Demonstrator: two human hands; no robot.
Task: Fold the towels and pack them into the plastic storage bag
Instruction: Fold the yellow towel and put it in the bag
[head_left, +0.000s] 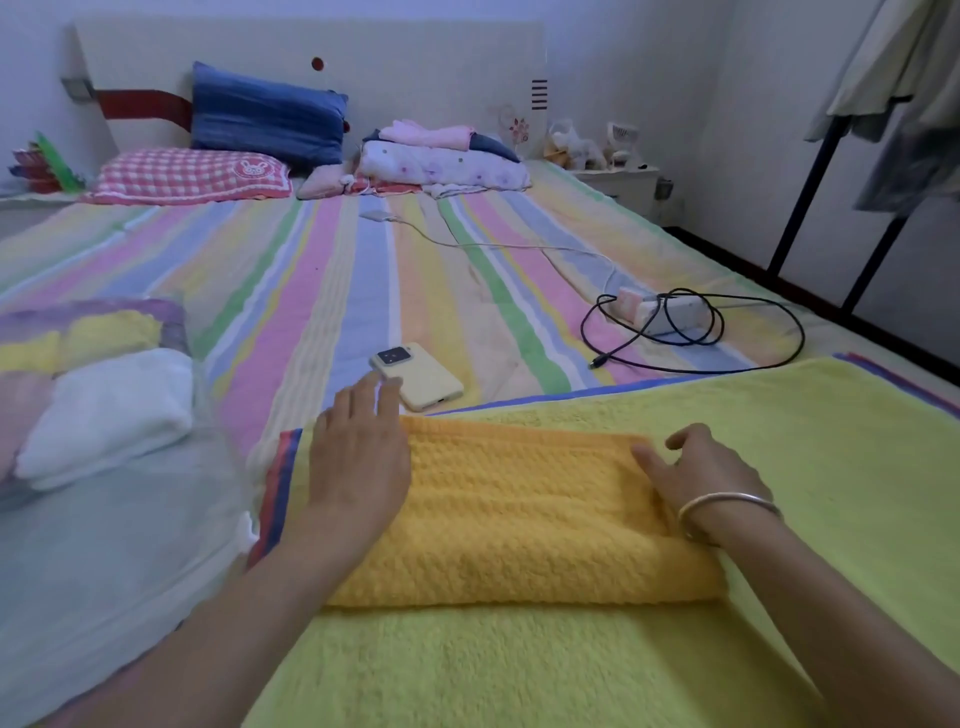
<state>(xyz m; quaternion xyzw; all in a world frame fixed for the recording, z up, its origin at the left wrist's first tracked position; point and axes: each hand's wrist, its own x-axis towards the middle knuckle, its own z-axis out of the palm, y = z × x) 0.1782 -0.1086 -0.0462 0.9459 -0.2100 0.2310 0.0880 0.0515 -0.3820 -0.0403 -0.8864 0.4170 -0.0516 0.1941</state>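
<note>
A folded orange towel (524, 514) lies across a spread pale-yellow towel (779, 457) with striped ends, near the foot of the bed. My left hand (358, 457) lies flat on the orange towel's left end, fingers straight and reaching past its far edge. My right hand (706, 473), with a bracelet on the wrist, rests on the towel's right end with fingers loosely bent, holding nothing. To the left lies a clear plastic storage bag (104, 545) with a folded white towel (109, 410) and a yellow towel (104, 332) inside.
A phone in a yellow case (421, 374) lies just beyond my left hand. A black cable (691, 338) loops around a white power strip (670, 312) at the right. Pillows and folded bedding sit at the headboard. A clothes rack stands right of the bed.
</note>
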